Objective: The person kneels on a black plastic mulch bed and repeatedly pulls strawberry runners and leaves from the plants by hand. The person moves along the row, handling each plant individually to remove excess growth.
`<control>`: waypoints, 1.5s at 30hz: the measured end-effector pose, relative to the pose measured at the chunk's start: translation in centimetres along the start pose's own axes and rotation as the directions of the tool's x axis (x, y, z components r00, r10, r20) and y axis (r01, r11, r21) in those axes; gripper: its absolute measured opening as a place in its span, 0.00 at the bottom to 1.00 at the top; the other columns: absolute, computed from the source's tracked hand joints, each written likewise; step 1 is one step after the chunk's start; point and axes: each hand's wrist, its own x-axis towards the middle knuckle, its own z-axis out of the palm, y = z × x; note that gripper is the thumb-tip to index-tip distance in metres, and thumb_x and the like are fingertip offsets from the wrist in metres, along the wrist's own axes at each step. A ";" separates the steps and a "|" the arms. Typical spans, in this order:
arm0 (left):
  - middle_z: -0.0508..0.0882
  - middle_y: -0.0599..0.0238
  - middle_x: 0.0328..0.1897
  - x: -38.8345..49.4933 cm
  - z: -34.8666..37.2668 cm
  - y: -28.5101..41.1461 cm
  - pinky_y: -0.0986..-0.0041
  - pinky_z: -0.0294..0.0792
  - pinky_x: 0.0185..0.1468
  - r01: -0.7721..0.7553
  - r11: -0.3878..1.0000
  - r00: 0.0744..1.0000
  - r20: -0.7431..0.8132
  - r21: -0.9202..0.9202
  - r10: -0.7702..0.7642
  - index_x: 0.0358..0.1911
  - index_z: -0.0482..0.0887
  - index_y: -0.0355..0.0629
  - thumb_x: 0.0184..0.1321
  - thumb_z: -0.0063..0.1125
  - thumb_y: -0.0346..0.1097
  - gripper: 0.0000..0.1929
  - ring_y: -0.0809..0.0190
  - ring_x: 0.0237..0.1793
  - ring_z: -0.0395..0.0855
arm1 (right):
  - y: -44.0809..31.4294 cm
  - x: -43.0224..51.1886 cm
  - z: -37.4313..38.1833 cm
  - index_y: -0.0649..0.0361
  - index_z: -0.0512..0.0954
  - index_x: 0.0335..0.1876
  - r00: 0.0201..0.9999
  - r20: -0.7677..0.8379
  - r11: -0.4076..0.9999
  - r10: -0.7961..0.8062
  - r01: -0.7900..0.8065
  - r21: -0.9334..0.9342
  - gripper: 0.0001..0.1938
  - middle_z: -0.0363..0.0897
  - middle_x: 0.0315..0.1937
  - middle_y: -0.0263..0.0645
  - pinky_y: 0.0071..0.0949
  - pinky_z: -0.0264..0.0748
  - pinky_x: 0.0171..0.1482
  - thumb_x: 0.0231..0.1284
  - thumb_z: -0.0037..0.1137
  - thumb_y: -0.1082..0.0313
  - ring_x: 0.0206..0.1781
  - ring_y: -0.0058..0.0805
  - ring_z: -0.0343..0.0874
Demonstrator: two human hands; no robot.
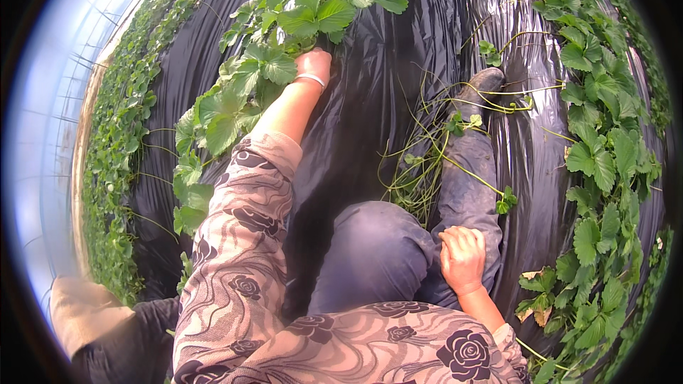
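My left hand (314, 66), with a white band at its wrist, reaches in at the base of a leafy strawberry plant (317, 16). Its fingers are hidden from view, so whatever they touch cannot be seen. Against my trouser leg (469, 181) rests my right hand (463, 260), fingers curled and close together, palm hidden. A loose tangle of cut or pulled strawberry runners (421, 181) lies beside and across that leg, some with small leaves, stretching over my boot (484, 82).
Black plastic mulch film (368, 96) covers the ground between the plant rows. Another strawberry row (603, 160) runs along the right, and a further row (117, 170) along the left beside a translucent greenhouse wall (48, 133). Tan and dark fabric (90, 309) fills the lower left corner.
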 end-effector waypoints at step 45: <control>0.86 0.50 0.49 0.7 -4.6 2.1 0.57 0.75 0.55 0.068 0.995 0.997 -0.045 0.078 -0.065 0.42 0.88 0.44 0.57 0.55 0.32 0.12 0.48 0.51 0.85 | 0.0 0.1 0.1 0.59 0.81 0.39 1.000 -0.019 1.000 -0.015 0.015 0.001 0.11 0.82 0.40 0.38 0.39 0.69 0.55 0.47 0.60 0.73 0.49 0.35 0.79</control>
